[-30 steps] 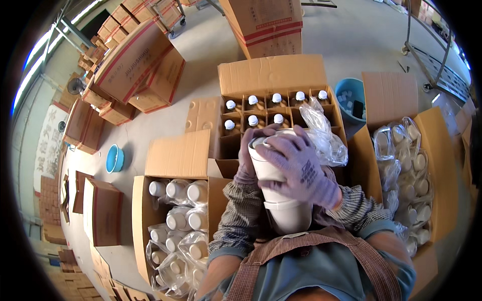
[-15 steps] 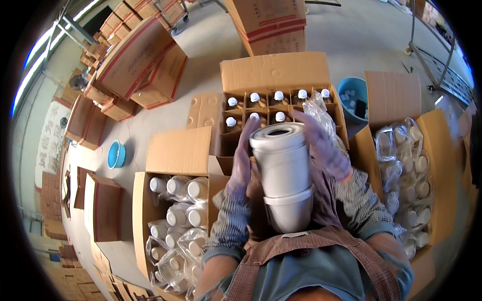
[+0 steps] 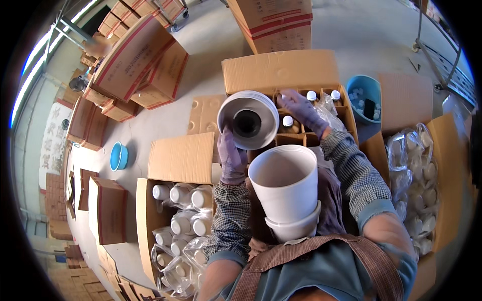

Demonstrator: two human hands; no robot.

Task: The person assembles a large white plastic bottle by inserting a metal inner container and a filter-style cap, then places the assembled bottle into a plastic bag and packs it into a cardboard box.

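Note:
A round light-grey lid section point(image 3: 229, 113) with a dark ring inside is held tilted by my left hand point(image 3: 231, 158), fingers closed on its lower rim. Below it, a tall white pail-shaped container point(image 3: 288, 200) stands upright in front of my apron, its top uncovered and its lower part set in a wider white collar. My right hand point(image 3: 305, 111) reaches into the divided carton point(image 3: 281, 70), its fingers closed round the top of a bottle in the far row. White-capped brown bottles point(image 3: 287, 122) stand in nearby compartments. Both hands wear thin purplish gloves.
Cartons of plastic-wrapped, white-capped containers stand at left point(image 3: 142, 215) and right point(image 3: 444, 175). A blue bucket point(image 3: 362, 85) beside the divided carton holds white caps and a dark object. Another blue basin point(image 3: 118, 155) sits on the floor at left. Stacked cartons point(image 3: 276, 30) stand beyond.
The grey lid section has come off the white container and moved up and left in my left hand. My right hand has moved forward from beside the container onto a bottle.

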